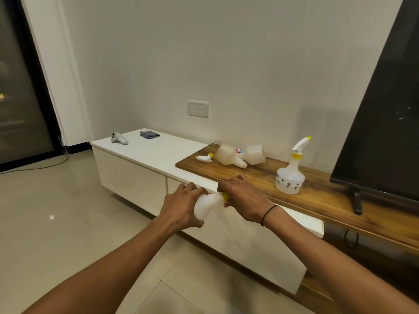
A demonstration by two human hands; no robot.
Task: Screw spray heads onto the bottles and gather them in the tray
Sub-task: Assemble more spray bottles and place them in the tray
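Note:
My left hand (181, 206) grips the body of a white bottle (207, 207) held sideways in front of the cabinet. My right hand (242, 198) is closed around its yellow spray head collar (225, 196) at the neck; the rest of the head is hidden under my fingers. On the wooden top (317, 196) an assembled white bottle with a yellow-tipped spray head (291, 171) stands upright. Two headless cream bottles (229, 157) (255, 154) lie on their sides farther back, with a loose white and yellow spray head (205, 157) beside them. No tray is in view.
A white low cabinet (145, 150) carries a grey controller (119, 138) and a folded grey cloth (149, 134). A large dark television (385, 105) stands at the right on the wooden top. A dark glass door (20, 98) is at the left, above a tiled floor.

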